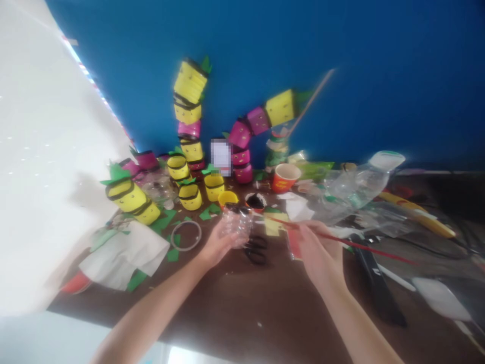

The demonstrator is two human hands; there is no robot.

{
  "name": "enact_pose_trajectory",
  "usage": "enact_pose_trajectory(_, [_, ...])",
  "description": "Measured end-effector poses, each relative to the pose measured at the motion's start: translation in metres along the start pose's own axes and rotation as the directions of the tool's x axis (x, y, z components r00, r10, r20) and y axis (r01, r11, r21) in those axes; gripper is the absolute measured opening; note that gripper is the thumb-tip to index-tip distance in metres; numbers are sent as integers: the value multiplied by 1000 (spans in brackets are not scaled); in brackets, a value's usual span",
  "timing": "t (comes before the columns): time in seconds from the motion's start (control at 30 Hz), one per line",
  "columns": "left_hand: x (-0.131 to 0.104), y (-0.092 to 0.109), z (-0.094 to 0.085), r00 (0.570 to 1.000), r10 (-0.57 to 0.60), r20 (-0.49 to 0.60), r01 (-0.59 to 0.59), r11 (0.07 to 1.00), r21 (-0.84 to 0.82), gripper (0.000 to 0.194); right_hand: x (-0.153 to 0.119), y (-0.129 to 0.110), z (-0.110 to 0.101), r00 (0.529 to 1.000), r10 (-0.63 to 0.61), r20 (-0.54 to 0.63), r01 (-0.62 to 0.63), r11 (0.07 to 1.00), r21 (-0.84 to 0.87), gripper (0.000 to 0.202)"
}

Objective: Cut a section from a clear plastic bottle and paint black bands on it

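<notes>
My left hand [220, 243] is wrapped round a clear plastic bottle piece [238, 230] whose upper rim looks black. In my right hand [320, 247] is a long, thin red paintbrush [364, 246], pinched by the handle. The brush's tip end points left, close to the bottle piece's rim; whether it touches is too blurred to tell. Just behind lies a small cup of black paint [255, 201], with a yellow cup [228, 198] to its left. Black-handled scissors [256, 250] rest on the table beside my left hand.
Yellow and magenta decorated cups stand in stacks, including a tall stack [188, 114] and a leaning stack [241, 151]. A tape roll [186, 236], white cloth [123, 253] and green scraps lie left. An orange paper cup [286, 178], clear bottle [359, 182] and yellow cutter [417, 212] are right.
</notes>
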State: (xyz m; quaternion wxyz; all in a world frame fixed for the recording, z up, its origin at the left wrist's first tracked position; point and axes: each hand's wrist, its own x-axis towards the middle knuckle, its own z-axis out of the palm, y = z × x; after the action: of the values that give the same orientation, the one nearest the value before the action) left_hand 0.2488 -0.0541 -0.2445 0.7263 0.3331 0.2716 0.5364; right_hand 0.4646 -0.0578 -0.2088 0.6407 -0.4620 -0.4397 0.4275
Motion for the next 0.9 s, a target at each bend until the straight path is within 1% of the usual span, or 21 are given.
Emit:
enact_pose_trajectory(0.07, [0, 0, 0, 1000, 8, 1, -8, 1000, -4, 58, 0, -2, -1, 999, 14, -33, -13, 999, 33, 19])
enact_pose_trajectory(0.1, [0, 0, 0, 1000, 10, 2, -10, 1000, -9, 58, 0, -3, -1, 999, 20, -31, -18, 998, 62, 19])
enact_pose_trajectory(0.2, [-1, -1, 0, 1000, 12, 3, -11, 1000, -14, 58, -3, -6, 0, 999, 33, 25, -36, 990, 136, 18])
enact_pose_trajectory(0.33, [-1, -2, -2, 1000, 18, 15, -18, 1000, 7, 57, -5, -3, 2, 996, 79, 41, -83, 991, 109, 20])
enact_pose_trajectory(0.43, [-1, -2, -3, 999, 15, 36, -15, 1000, -5, 57, -3, -1, 1, 997, 75, -16, -73, 993, 91, 22])
enact_pose_trajectory(0.53, [0, 0, -3, 999, 16, 38, -15, 999, -31, 56, 0, -3, 0, 996, 50, -72, -40, 991, 125, 21])
enact_pose_trajectory(0.67, [0, 2, -3, 999, 8, 49, -7, 1000, -28, 55, 0, -7, 0, 999, 38, -15, -34, 983, 180, 19])
enact_pose_trajectory(0.8, [-1, 2, -4, 998, -2, 57, 4, 1000, -31, 54, -3, -5, 2, 998, 56, 20, -58, 993, 101, 19])
enact_pose_trajectory(0.9, [-1, 3, -3, 997, -16, 71, 18, 1000, -24, 57, -2, -3, 2, 997, 73, -23, -71, 996, 62, 20])
